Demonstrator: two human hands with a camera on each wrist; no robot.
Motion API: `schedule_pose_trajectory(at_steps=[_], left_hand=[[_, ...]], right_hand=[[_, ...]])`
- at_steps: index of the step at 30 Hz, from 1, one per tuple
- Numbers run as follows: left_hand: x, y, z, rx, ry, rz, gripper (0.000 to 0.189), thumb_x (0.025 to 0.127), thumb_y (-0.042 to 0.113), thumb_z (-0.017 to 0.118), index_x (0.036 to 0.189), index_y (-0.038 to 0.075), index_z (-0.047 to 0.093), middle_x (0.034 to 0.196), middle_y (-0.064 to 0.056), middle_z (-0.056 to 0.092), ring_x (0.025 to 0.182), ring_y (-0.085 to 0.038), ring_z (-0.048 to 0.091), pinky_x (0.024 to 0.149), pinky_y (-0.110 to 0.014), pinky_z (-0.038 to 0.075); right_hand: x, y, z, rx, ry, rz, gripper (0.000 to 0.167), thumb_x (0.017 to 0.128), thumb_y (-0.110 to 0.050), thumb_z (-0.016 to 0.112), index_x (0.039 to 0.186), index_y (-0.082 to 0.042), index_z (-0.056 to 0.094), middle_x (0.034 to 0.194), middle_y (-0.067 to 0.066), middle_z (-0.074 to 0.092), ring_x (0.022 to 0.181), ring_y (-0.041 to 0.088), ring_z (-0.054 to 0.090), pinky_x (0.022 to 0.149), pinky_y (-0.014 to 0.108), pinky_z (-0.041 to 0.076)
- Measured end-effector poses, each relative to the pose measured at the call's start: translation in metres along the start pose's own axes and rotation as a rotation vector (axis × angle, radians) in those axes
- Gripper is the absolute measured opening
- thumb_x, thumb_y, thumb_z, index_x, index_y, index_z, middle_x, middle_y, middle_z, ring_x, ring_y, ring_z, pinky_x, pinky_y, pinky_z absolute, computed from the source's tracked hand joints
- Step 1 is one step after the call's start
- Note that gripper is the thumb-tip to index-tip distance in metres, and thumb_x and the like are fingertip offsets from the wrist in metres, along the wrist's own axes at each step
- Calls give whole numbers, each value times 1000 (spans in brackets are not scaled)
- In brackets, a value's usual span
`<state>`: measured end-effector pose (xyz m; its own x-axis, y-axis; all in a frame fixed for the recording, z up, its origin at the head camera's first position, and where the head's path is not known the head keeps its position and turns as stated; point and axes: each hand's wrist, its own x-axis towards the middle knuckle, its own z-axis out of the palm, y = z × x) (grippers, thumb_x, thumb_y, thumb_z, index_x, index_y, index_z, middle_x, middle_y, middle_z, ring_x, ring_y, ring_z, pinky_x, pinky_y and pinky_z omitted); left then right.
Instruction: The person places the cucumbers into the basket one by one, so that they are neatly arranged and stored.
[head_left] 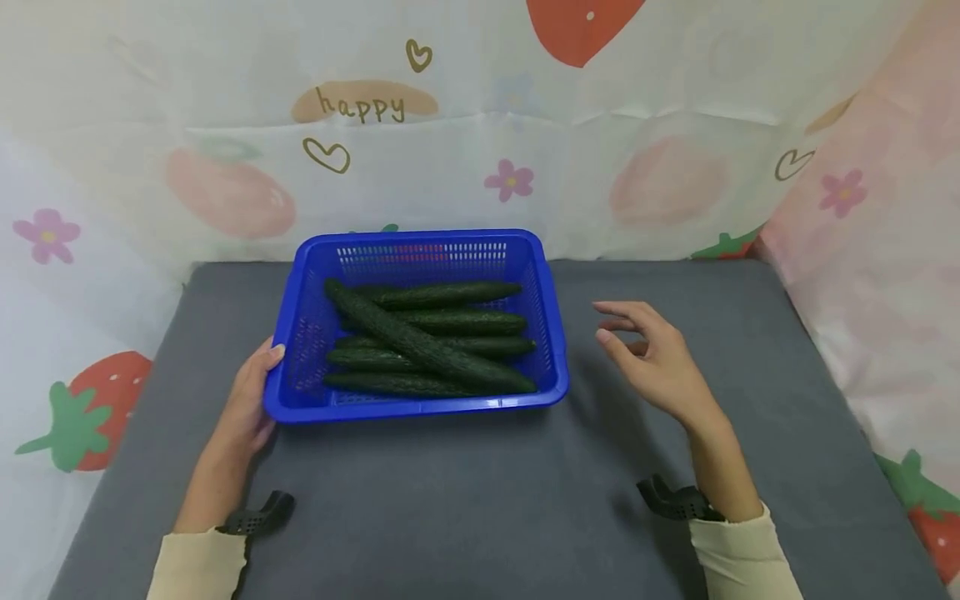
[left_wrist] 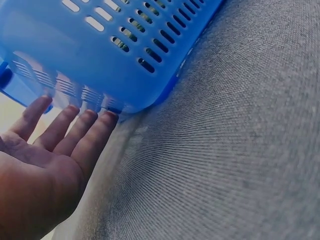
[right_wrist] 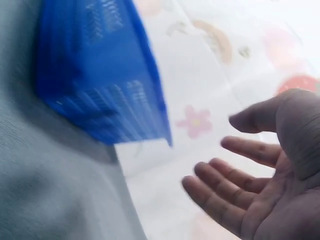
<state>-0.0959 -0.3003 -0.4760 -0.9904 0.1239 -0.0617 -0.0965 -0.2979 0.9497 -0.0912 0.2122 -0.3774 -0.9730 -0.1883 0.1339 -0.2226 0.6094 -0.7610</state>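
Observation:
A blue plastic basket [head_left: 416,408] with slotted walls stands on the grey tabletop and has several dark green cucumbers in it. One cucumber [head_left: 427,343] lies slantwise across the others [head_left: 457,293]. My left hand [head_left: 247,396] holds the basket's left end, its thumb at the rim and, in the left wrist view, its fingertips [left_wrist: 111,116] against the outer wall. To the right of the basket, apart from it, my right hand [head_left: 656,358] hovers over the table with loosely bent fingers and nothing in them.
The grey cloth-covered table [head_left: 465,500] reaches back to a printed curtain [head_left: 570,150] with strawberries, flowers and hearts. More of this curtain hangs along both sides. Each wrist wears a black band [head_left: 675,500].

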Motion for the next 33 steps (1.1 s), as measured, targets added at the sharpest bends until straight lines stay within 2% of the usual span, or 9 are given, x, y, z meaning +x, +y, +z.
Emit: schedule_pose_trajectory(at_steps=[2, 5, 9, 13, 19, 24, 27, 29, 33], left_hand=[[-2, 1, 0, 0, -11, 4, 34, 114, 21, 37, 138, 28, 58, 118, 8, 76, 102, -7, 74, 83, -24, 62], [-3, 2, -1, 14, -12, 5, 33, 114, 22, 37, 140, 27, 57, 119, 8, 75, 104, -7, 73, 85, -24, 62], [-5, 3, -2, 40, -22, 4, 32, 114, 23, 37, 141, 26, 54, 120, 8, 74, 103, -6, 73, 84, -24, 62], [-6, 2, 0, 43, -58, -20, 31, 115, 24, 37, 142, 25, 52, 120, 8, 74, 103, -6, 73, 84, -24, 62], [-4, 9, 0, 99, -27, -55, 30, 115, 25, 42, 143, 20, 51, 118, 9, 76, 102, -7, 74, 83, -24, 62], [-3, 15, 1, 228, 9, -86, 44, 114, 30, 48, 153, 11, 45, 117, 14, 74, 99, -4, 73, 83, -22, 61], [-4, 19, -1, 339, 33, -64, 54, 112, 29, 51, 160, 8, 39, 125, 19, 67, 104, 1, 70, 84, -18, 59], [-5, 23, -3, 428, 45, -31, 58, 112, 30, 52, 164, 9, 35, 133, 18, 62, 110, 5, 67, 86, -14, 57], [-8, 31, -6, 652, 67, 52, 57, 115, 33, 45, 165, 9, 34, 152, -7, 58, 121, 9, 59, 91, -9, 53]], right_hand=[[-2, 4, -4, 3, -23, 27, 43, 110, -25, 59, 151, -16, 56, 150, 12, 57, 134, 34, 62, 97, 48, 60], [-2, 10, -9, 1, -42, 43, 45, 111, -27, 57, 154, -15, 52, 154, 13, 54, 136, 36, 60, 100, 56, 57], [1, 18, -10, 4, -77, 25, 49, 110, -29, 59, 156, -17, 50, 155, 13, 53, 137, 37, 60, 102, 58, 55], [0, 26, -8, 9, -93, 9, 49, 109, -26, 61, 156, -16, 50, 155, 14, 52, 138, 38, 59, 103, 58, 54], [1, 32, -1, -39, -31, -57, 46, 106, -17, 65, 151, -8, 55, 155, 18, 52, 141, 41, 54, 104, 63, 54], [-1, 36, -1, -109, 24, -86, 45, 103, -8, 67, 147, -1, 57, 159, 24, 46, 143, 46, 49, 107, 66, 50], [-1, 39, -3, -136, 51, -87, 46, 102, -6, 67, 147, 0, 57, 160, 25, 45, 142, 48, 50, 108, 66, 49], [0, 42, -3, -145, 61, -92, 47, 103, -6, 67, 148, 0, 56, 161, 25, 44, 143, 48, 49, 108, 66, 49], [1, 47, -4, -170, 66, -101, 52, 103, -8, 67, 152, -2, 53, 163, 25, 42, 147, 49, 45, 111, 69, 44]])
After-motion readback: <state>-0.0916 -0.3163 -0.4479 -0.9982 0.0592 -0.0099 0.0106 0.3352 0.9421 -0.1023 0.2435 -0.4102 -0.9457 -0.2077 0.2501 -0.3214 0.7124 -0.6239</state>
